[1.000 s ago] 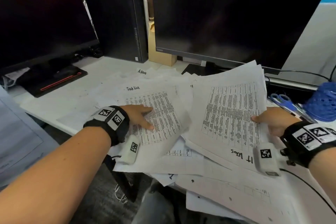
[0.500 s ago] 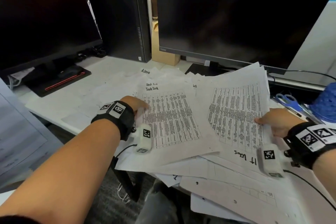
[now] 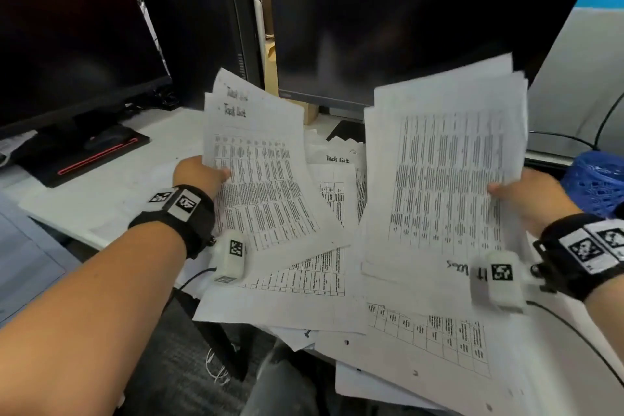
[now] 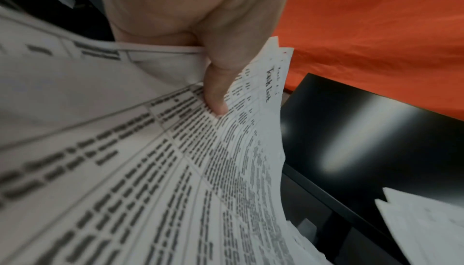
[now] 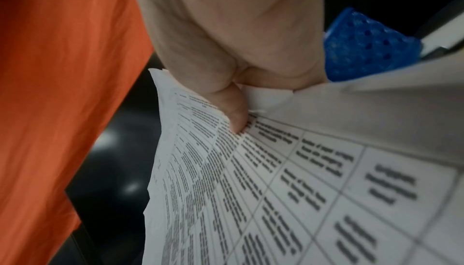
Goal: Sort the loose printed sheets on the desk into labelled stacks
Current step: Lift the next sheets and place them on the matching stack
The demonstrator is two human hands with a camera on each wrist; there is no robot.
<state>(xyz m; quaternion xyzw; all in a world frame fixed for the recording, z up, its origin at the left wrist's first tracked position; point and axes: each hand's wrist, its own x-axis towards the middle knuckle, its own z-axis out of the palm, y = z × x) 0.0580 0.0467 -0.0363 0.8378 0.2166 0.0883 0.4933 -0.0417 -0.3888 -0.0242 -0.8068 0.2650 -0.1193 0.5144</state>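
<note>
White worktop (image 3: 111, 186) carries a spread of loose printed sheets (image 3: 304, 284), overlapping, some hanging over the near edge.

Nearest: sheets with printed grid tables lie flat at the near edge, under both wrists.

Left hand (image 3: 199, 176) holds a small sheaf, the left sheaf (image 3: 266, 186), raised off the worktop and tilted up. Thumb on the printed face, fingers curled behind the left edge; the left wrist view confirms the pinch (image 4: 216, 90). Top sheets read "Task list" by hand above a dense table.

Right hand (image 3: 533, 199) holds a thicker sheaf, the right sheaf (image 3: 445, 179), also raised and tilted. Thumb on the face at the right edge, fingers behind. Handwritten label at its near end sits upside down; I cannot read it surely.

Between the two sheaves, another "Task list" sheet (image 3: 337, 160) lies flat on the pile.

Right of the right hand: blue perforated basket (image 3: 597, 179).

Farther back: two dark monitors (image 3: 388, 10), a black tower case (image 3: 199, 40) between them.
</note>
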